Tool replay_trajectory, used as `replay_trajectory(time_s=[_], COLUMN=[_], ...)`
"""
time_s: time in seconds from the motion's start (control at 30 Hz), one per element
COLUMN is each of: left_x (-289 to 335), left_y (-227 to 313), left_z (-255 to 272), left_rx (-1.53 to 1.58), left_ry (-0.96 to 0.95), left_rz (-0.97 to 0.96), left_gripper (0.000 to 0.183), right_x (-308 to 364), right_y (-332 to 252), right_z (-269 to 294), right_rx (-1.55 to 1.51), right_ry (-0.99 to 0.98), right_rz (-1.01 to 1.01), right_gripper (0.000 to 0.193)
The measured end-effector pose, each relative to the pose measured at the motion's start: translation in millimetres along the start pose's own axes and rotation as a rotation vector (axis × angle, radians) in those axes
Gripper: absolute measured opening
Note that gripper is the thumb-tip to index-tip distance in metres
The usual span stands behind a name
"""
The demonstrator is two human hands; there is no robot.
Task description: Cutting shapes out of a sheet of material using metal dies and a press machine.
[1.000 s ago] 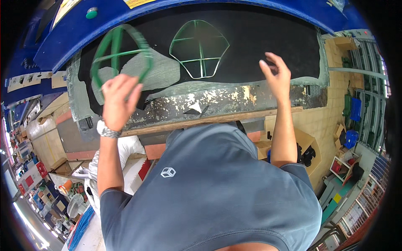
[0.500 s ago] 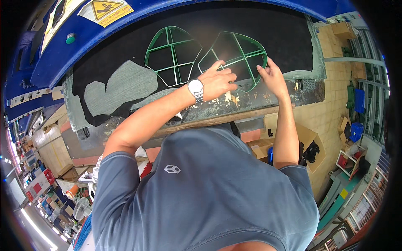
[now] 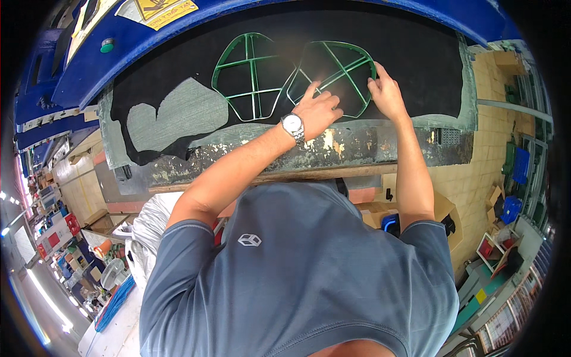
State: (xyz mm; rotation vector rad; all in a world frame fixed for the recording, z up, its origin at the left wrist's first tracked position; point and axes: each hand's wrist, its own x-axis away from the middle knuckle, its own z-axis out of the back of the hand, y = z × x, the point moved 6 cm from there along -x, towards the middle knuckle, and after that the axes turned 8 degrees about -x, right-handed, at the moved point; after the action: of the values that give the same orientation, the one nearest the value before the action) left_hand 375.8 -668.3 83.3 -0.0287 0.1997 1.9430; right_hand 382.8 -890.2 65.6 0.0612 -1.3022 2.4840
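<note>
Cluttered workshop, seen from above, with a tiled floor (image 3: 491,95) to the right and a blue machine beam (image 3: 128,47) arching across the far side. Beneath the beam, a black sheet (image 3: 416,65) spread over a worn worktable (image 3: 380,141), with a pale grey-green cut-out area (image 3: 178,113) at left. On the sheet, side by side, two green cutting frames with crossed inner bars: a left frame (image 3: 253,60) lying free, and a tilted right frame (image 3: 345,72) between both hands. Touching or just apart at their neighbouring edges: impossible to tell. Left hand (image 3: 318,112), watch (image 3: 292,123) at the wrist, at the near-left side of the tilted frame, fingers spread; any grip underneath hidden. Right hand (image 3: 386,98) at the outer rim, thumb and forefinger apart, apparently against the edge. Step in hand, by judgement: positioning the tilted frame beside its neighbour. Probably called for next: small, even nudges from both sides, without disturbing the left frame.
</note>
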Motion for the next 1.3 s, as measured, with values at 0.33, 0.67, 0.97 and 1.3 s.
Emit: replay_trajectory(time_s=[0.33, 0.67, 0.97, 1.3], left_x=[6, 77, 175, 244], left_y=[-2, -14, -78, -133], left_z=[-1, 66, 81, 5], left_rx=[0.11, 0.297, 0.303, 0.438], left_ry=[0.05, 0.223, 0.335, 0.3], left_rz=[0.069, 0.094, 0.481, 0.886], left_gripper=[0.028, 0.03, 0.022, 0.016], right_x=[-4, 17, 61, 64], right_y=[-2, -3, 70, 77], right_z=[-5, -1, 57, 56], right_rx=[0.044, 0.043, -0.078, -0.054], right_ry=[-0.002, 0.087, 0.406, 0.443], right_rz=[0.036, 0.04, -0.239, -0.274], right_gripper=[0.053, 0.06, 0.046, 0.045])
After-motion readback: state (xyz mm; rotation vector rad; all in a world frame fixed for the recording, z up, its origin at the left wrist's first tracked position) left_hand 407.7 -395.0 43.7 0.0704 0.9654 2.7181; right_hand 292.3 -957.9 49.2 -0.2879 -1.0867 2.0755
